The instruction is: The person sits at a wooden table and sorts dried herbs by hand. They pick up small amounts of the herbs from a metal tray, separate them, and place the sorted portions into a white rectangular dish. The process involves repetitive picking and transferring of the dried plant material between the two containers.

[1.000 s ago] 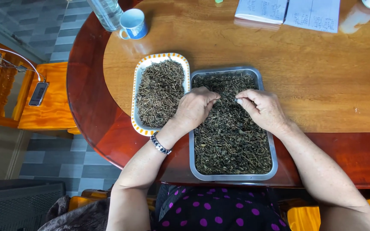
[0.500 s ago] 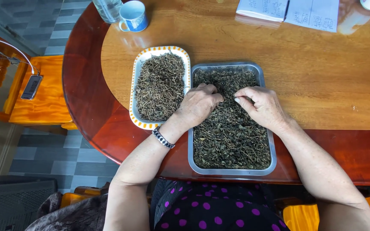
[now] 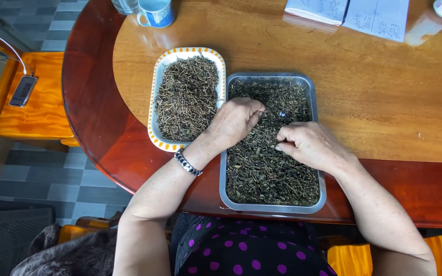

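Both hands worked a metal tray (image 3: 317,197) of dried dark leaves (image 3: 262,174) at the worktop's (image 3: 374,102) near edge. The left hand (image 3: 235,121) lay loosely curled on the heap; the right hand (image 3: 310,145) pinched a few bits. Light, brittle and loose, the leaves looked best picked by fingertip. A patterned tray (image 3: 160,140) of stems (image 3: 188,97) sat left

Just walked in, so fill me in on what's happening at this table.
A person sits at a round wooden table, both hands in a metal tray of dark dried leaves. The left hand and right hand rest on the leaves with fingers curled, picking through them. Beside it on the left, a white tray with an orange rim holds paler, stem-like bits. A blue cup stands at the far edge.
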